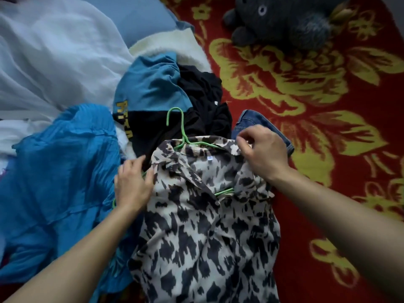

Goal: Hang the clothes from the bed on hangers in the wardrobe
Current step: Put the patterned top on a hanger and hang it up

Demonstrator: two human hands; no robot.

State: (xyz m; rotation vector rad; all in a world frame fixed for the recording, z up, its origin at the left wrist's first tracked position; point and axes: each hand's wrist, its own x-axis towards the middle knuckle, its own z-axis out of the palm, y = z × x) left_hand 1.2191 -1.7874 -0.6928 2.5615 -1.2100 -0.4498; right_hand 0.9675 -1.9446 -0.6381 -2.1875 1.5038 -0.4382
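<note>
A cream shirt with black blotches lies flat on the bed in front of me. A green hanger sits partly inside its neck, hook pointing away from me, and a bit of its lower bar shows at the open front. My left hand grips the shirt's left shoulder, where the green hanger's end pokes out. My right hand pinches the collar at the right shoulder. Behind the shirt lie a blue and black top with yellow letters, a black garment and denim jeans.
A crinkled bright blue garment fills the left side. White cloth and a blue pillow lie at the far left. A red blanket with yellow flowers covers the right, with a grey plush toy at the top.
</note>
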